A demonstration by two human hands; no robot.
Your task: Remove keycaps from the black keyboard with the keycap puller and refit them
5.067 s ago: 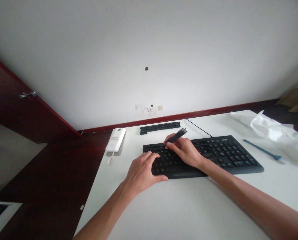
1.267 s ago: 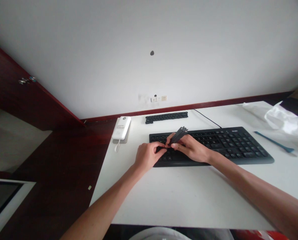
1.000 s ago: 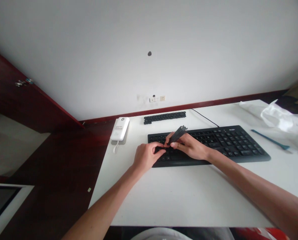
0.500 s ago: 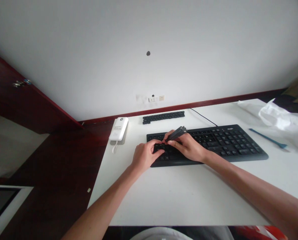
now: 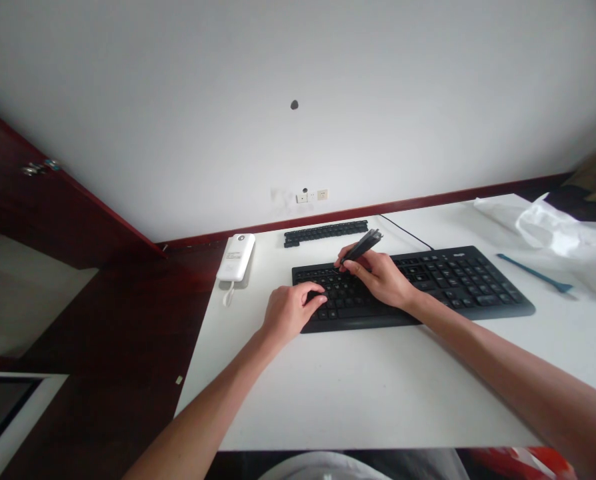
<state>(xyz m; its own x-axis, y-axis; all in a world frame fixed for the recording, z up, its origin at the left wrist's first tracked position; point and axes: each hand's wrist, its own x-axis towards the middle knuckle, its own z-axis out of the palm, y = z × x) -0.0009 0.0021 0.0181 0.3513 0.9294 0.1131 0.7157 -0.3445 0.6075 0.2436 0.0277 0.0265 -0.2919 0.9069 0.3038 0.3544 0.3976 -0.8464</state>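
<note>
A black keyboard (image 5: 458,273) lies on the white table. My left hand (image 5: 289,308) rests at its left end, thumb and index fingertips nearly meeting in a pinch over the keys. Whatever lies between those tips is too small to make out. In my right hand (image 5: 381,277) is a dark handheld tool (image 5: 362,245) with a split upper end, held slanted like a pen. Its lower end points at the upper left keys, close to the fingertips. The right palm and wrist cover the middle of the keyboard.
Behind the keyboard lies a strip of black keycaps (image 5: 325,232). A white power bank (image 5: 237,258) with a short strap is at the table's left edge. On the right are a blue pry tool (image 5: 535,273) and a crumpled white plastic bag (image 5: 561,230). A black cable (image 5: 405,231) runs backward.
My right hand with the tool has moved right and slightly up, away from my left hand, uncovering some keys. The left thumb and index fingertips have come closer together.
</note>
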